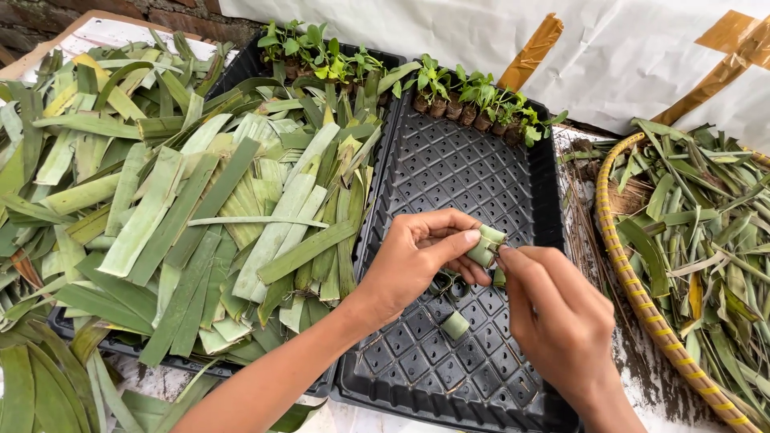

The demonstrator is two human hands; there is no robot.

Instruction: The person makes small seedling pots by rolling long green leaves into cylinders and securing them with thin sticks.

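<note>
Both hands meet over a black tray (481, 172), just above its ribbed, dimpled floor. Between them sits a leaf roll (485, 245): a pale green strip wound into a short, stubby tube, its layered edges showing at the top end. The left hand (417, 261) pinches the roll between thumb and curled fingers, closed firmly on it. The right hand (561, 321) comes in from the other side with its fingertips touching the roll's lower end; its back faces the camera, so how far its fingers close cannot be told.

Below the hands, a finished roll (455, 325) lies on the tray floor, apart from both. Another small green piece shows just under the left fingers, mostly covered and hard to make out.

Left of the left hand, a heap of cut leaf strips (208, 216) fills a second tray, whose rim barely shows beneath them. Beyond the hands, at the far edge of the black tray, stands a row of seedlings (473, 100) in small dark pots. Right of the right hand, a woven basket (634, 281) holds leaf scraps; its far side is cut off by the frame edge. Both forearms run out of the bottom of the view.
</note>
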